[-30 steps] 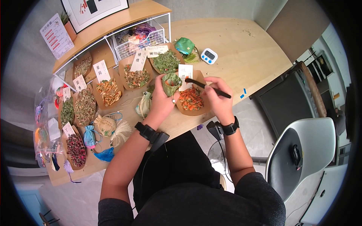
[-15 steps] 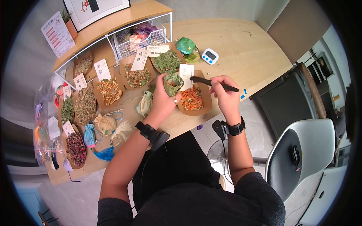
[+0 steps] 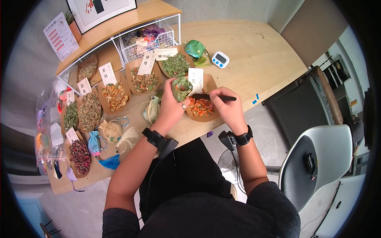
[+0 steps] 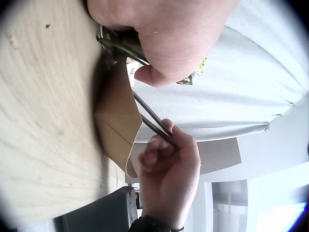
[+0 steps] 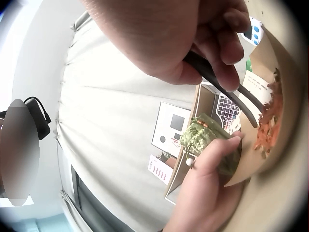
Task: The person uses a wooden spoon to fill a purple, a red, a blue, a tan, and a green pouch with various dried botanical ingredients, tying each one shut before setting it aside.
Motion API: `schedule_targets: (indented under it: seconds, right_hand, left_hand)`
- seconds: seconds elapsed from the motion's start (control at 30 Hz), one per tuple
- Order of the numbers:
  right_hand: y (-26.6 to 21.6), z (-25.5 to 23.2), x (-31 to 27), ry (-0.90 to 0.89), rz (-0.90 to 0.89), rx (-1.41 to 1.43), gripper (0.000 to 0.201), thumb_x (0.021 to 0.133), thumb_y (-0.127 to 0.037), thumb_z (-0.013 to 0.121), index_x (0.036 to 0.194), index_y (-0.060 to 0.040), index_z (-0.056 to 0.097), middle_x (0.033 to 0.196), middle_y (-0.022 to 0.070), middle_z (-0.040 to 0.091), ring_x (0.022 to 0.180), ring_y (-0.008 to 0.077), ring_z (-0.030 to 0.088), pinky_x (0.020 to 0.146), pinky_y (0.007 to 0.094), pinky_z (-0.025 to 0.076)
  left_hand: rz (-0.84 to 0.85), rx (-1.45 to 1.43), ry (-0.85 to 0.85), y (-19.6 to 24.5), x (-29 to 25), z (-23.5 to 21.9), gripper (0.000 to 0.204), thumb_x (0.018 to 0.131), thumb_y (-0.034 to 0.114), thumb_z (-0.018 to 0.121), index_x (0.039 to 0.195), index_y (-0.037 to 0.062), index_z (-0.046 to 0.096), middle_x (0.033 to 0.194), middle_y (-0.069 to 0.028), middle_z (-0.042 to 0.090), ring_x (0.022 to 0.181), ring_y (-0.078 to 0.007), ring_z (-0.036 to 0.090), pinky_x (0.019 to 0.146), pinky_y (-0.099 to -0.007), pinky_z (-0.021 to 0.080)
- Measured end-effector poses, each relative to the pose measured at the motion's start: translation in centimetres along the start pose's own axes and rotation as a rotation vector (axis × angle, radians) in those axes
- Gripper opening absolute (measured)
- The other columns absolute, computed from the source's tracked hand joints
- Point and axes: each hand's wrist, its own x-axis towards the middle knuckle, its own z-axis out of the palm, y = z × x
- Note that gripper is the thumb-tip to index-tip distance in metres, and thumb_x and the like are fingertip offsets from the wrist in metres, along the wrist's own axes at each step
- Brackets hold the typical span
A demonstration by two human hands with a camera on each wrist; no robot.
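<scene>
My left hand (image 3: 173, 106) grips a small green drawstring pouch (image 3: 182, 90) with its mouth held up and spread. Pale green and orange dried bits show inside the pouch (image 5: 205, 137) in the right wrist view. Between thumb and fingers, my right hand (image 3: 231, 110) pinches black tweezers (image 3: 203, 96). Their two tips reach into the orange dried petals (image 5: 269, 121), standing slightly apart. Those petals lie in a brown paper tray (image 3: 214, 84) just right of the pouch, with a white label card (image 3: 196, 79) at its back.
Paper trays of dried herbs (image 3: 175, 65) and rosebuds (image 3: 80, 156) spread leftward. Among them lie a pale pouch (image 3: 152, 111), a blue pouch (image 3: 94, 144) and a beige tasselled one (image 3: 111, 131). A timer (image 3: 220, 59) and green pouch (image 3: 195, 48) sit behind, near a shelf (image 3: 119, 25).
My right hand first drew the tweezers rightward from beside the pouch, an orange bit showing near their tip earlier. It then lowered them into the orange petals. My left hand stays nearly still.
</scene>
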Motion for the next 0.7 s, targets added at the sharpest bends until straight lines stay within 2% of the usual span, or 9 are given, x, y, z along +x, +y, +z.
schedule_targets:
  seconds: [0.13,0.3,0.4,0.7]
  right_hand:
    - [0.4,0.9,-0.1,0.0,-0.08,-0.054,0.012,0.092,-0.009,0.067,0.097,0.0024,0.069,0.079,0.0042,0.069,0.069,0.0085,0.063,0.065,0.0237,0.051]
    - [0.8,1.6,-0.2,0.022,-0.135,-0.121,0.014,0.091,-0.006,0.065,0.103,0.0004,0.069,0.076,0.0049,0.069,0.066,0.007,0.06,0.06,0.0242,0.048]
    - [0.8,1.8,-0.3,0.05,-0.165,-0.109,0.017,0.09,-0.004,0.063,0.107,-0.0009,0.068,0.073,0.0042,0.067,0.063,0.0061,0.058,0.058,0.0244,0.047]
    - [1.0,-0.3,0.0,0.16,-0.145,0.001,0.022,0.091,-0.002,0.059,0.112,-0.0014,0.065,0.071,0.0027,0.065,0.063,0.0071,0.061,0.058,0.0218,0.046]
  left_hand:
    - [0.004,-0.011,-0.002,-0.4,0.1,0.0,0.067,0.079,0.005,0.071,0.137,0.0057,0.039,0.122,-0.0111,0.059,0.113,-0.0208,0.059,0.099,-0.0348,0.047]
    - [-0.013,-0.009,-0.005,-0.4,0.0,0.0,0.067,0.078,0.004,0.071,0.137,0.0062,0.039,0.122,-0.0107,0.059,0.113,-0.0203,0.059,0.098,-0.0346,0.048]
    - [0.013,-0.046,0.024,-0.8,0.2,0.3,0.068,0.075,0.004,0.072,0.135,0.0066,0.04,0.121,-0.0156,0.061,0.113,-0.0302,0.062,0.097,-0.0401,0.049]
    - [-0.014,-0.06,0.011,-0.5,0.1,0.2,0.068,0.074,0.005,0.073,0.134,0.0064,0.041,0.124,-0.0169,0.061,0.116,-0.0308,0.061,0.098,-0.0401,0.048]
